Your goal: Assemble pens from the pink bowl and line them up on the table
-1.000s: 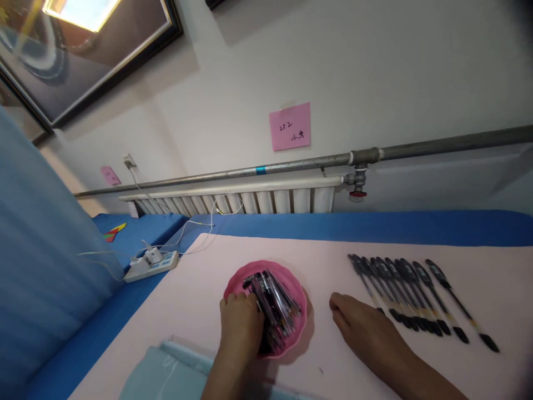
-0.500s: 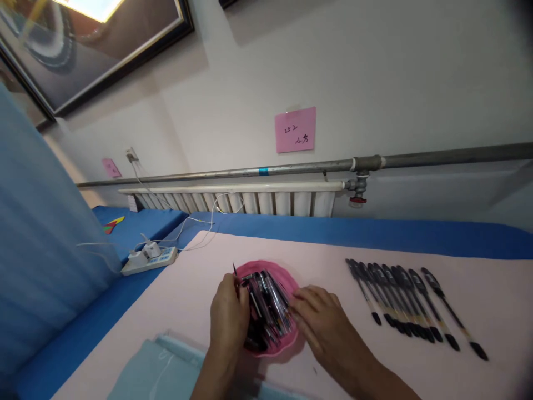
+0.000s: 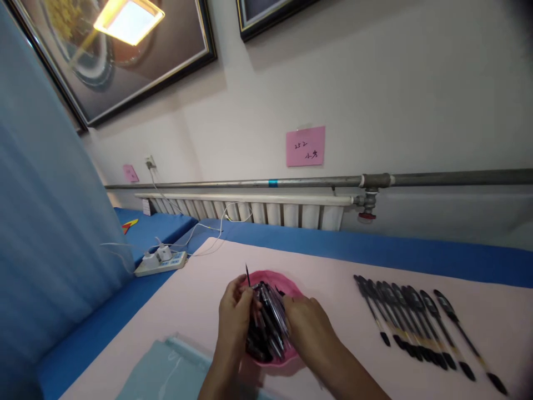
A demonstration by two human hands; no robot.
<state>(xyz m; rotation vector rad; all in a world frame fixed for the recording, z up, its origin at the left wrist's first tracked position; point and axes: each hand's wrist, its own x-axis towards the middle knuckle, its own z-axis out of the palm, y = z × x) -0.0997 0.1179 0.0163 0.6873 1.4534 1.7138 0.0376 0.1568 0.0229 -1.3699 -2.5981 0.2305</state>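
Observation:
A pink bowl (image 3: 291, 286) heaped with black pens (image 3: 268, 319) sits on the pale pink mat in front of me. My left hand (image 3: 235, 316) is at the bowl's left rim, fingers closed on a thin black pen part (image 3: 247, 275) that sticks up above them. My right hand (image 3: 306, 328) reaches into the bowl from the right, fingers curled on the pile; what it grips is hidden. To the right a row of several capped black pens (image 3: 416, 314) lies side by side on the mat.
A blue cloth (image 3: 375, 253) covers the table under the pink mat (image 3: 200, 283). A white power strip (image 3: 160, 262) with cables lies at the left. A clear plastic sleeve (image 3: 166, 372) lies near my left forearm. A radiator (image 3: 250, 210) and pipe run along the wall.
My right hand left the mat beside the pen row and moved left into the bowl. My left hand has risen with a thin pen part sticking up. The view has tilted upward.

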